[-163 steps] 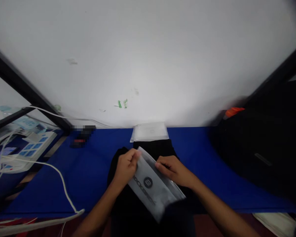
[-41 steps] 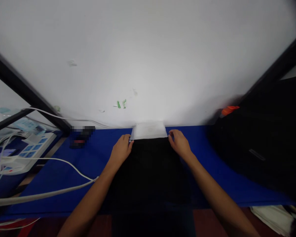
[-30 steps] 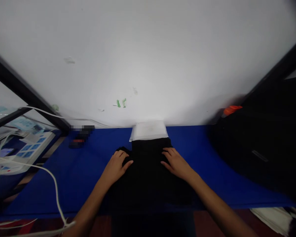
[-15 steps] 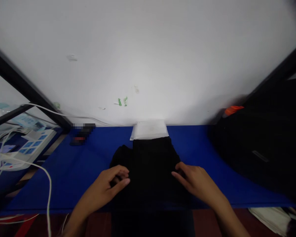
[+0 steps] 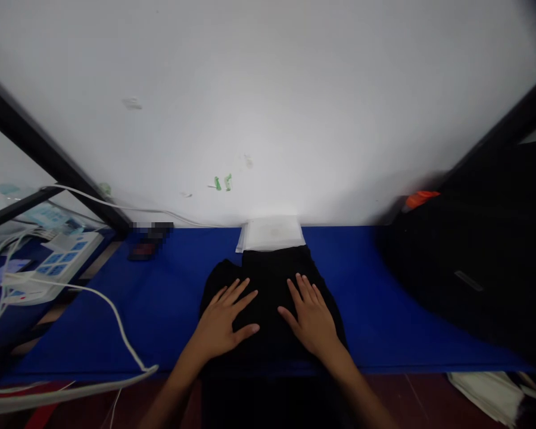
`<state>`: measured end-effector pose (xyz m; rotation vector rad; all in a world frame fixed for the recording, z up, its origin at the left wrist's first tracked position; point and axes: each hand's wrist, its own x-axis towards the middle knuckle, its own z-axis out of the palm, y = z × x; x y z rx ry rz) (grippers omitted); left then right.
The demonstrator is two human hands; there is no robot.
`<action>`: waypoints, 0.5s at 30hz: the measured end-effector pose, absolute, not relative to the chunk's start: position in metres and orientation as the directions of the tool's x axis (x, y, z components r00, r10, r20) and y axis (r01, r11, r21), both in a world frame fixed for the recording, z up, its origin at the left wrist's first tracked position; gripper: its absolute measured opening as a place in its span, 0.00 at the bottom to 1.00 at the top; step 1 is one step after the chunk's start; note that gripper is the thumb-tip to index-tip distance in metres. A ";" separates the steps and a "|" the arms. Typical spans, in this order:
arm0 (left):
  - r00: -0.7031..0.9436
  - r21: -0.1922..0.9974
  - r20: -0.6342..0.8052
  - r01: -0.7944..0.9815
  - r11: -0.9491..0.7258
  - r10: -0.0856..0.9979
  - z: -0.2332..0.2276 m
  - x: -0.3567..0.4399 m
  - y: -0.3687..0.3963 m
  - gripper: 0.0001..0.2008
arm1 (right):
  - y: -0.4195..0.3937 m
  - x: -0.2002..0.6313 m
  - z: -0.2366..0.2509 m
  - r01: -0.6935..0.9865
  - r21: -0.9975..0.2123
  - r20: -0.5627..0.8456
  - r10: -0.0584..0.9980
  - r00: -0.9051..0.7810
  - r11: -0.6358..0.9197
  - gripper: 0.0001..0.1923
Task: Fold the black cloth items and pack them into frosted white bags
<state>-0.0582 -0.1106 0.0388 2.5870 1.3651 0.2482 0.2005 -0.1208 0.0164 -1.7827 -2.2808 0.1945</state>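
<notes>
A piece of black cloth, folded and perhaps a garment, lies on the blue tabletop right in front of me. On its left part my left hand rests flat, fingers spread. My right hand lies likewise on the right part, its thumb pointing toward the middle. Neither hand grips anything. Behind the cloth's far edge a white packet or stack of sheets sits against the wall. The cloth's lower edge merges with dark fabric below the table edge, so I cannot tell where it ends.
A large black bag with an orange piece takes up the right side. On the left lie a power strip, white cables and a blurred dark object. A white wall stands behind.
Both hands have moved inward from the cloth's sides and now lie flat with fingers spread, where before they were curled at its edges. The white cable at left has swung right.
</notes>
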 end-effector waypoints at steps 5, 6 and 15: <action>0.547 0.235 0.076 0.803 -0.548 0.834 0.037 -0.052 -0.107 0.37 | -0.127 0.213 0.013 0.943 -0.248 0.114 0.973 -0.198 0.221 0.38; 0.549 0.236 0.078 0.801 -0.551 0.832 0.036 -0.049 -0.109 0.37 | -0.130 0.215 0.013 0.944 -0.247 0.110 0.974 -0.196 0.218 0.38; 0.546 0.231 0.108 0.799 -0.555 0.831 0.028 -0.042 -0.130 0.37 | -0.151 0.228 0.015 0.945 -0.265 0.083 0.981 -0.178 0.194 0.37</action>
